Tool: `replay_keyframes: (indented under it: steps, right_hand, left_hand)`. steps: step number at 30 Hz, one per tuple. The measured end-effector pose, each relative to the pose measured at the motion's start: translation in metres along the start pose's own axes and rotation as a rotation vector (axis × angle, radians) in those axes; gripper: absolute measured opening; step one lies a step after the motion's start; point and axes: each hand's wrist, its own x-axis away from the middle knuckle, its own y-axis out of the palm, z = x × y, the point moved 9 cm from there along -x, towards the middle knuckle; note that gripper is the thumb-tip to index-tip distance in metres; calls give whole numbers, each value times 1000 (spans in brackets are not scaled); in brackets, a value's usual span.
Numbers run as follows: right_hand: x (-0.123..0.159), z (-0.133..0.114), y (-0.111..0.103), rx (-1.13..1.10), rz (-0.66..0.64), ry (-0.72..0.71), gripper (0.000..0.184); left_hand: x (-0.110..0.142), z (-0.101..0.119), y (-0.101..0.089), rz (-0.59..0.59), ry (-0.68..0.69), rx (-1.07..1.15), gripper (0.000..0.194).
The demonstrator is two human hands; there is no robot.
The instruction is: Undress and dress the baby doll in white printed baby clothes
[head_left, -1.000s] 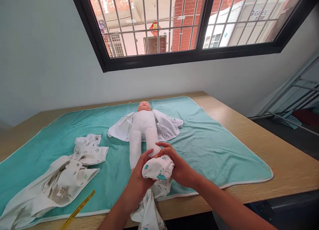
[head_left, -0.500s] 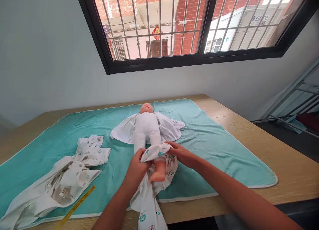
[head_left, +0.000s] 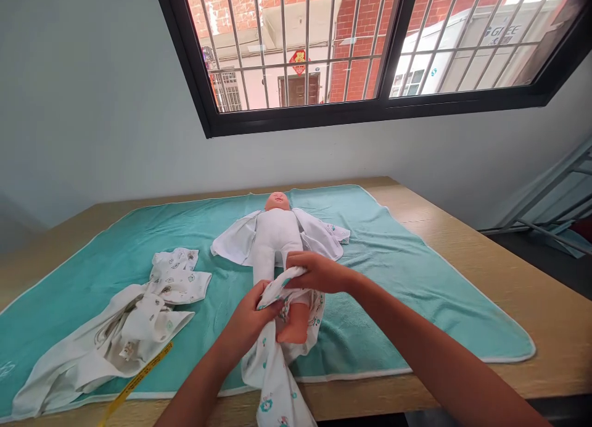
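A baby doll (head_left: 277, 232) with a white cloth body lies on its back, head toward the wall. An open white jacket (head_left: 235, 239) spreads out under its upper body. My left hand (head_left: 259, 310) grips the waistband of white printed baby pants (head_left: 277, 384) beside the doll's legs. My right hand (head_left: 319, 271) pinches the same waistband over the leg on the right. That leg's bare foot (head_left: 296, 325) sticks out through the gathered cloth. The other foot is hidden behind my left hand and the pants, whose lower end hangs past the table edge.
A teal blanket (head_left: 379, 303) covers much of the wooden table (head_left: 509, 291). Crumpled white baby clothes (head_left: 134, 316) lie at the left, with a yellow tape measure (head_left: 139, 377) beside them. A barred window (head_left: 296, 57) is above; a metal frame (head_left: 555, 192) stands at right.
My right hand has moved left and up along the waistband, now over the doll's leg, and the band is drawn narrower. My left hand keeps its hold. The view has shifted slightly.
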Motion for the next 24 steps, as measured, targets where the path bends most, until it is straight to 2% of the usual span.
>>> replay_keyframes:
  steps: [3,5,6,8,10,13,15,17,19,21,23,24]
  right_hand:
    - [6,20,-16,-186,51,6,24]
    - [12,32,-19,-226,14,67,24]
    - [14,34,-18,-204,-28,93,25]
    - [14,27,-15,-95,-113,114,25]
    - [7,9,-9,26,-164,107,31]
    - [-13,-17,7,20,-143,72,40]
    - [-26,-12,19,-125,-107,128,34]
    - [-32,10,29,-385,-67,249,29]
    - [-32,34,31,-693,3,333,25]
    - [-31,49,26,-909,91,345,26]
    - [-31,49,27,-949,86,347,29]
    - [-32,43,30,-914,45,338,33]
  left_hand:
    - [9,-5,-11,-116,-57,146,35]
    - [13,-6,-15,-196,-88,276,41]
    - [12,-5,-18,-201,-89,317,41]
    - [6,-3,-21,-171,-72,344,34]
    - [-4,3,-20,-133,-34,328,30]
    - [-19,20,-20,-30,90,293,29]
    - [-26,30,-29,45,156,267,29]
    - [-29,31,-42,66,151,188,32]
    - [-31,24,-50,-6,83,60,31]
    - [-29,12,-49,-157,-18,-57,32]
    - [-27,1,-47,-234,-112,-70,38]
    - [-28,-1,-47,-204,-134,-27,38]
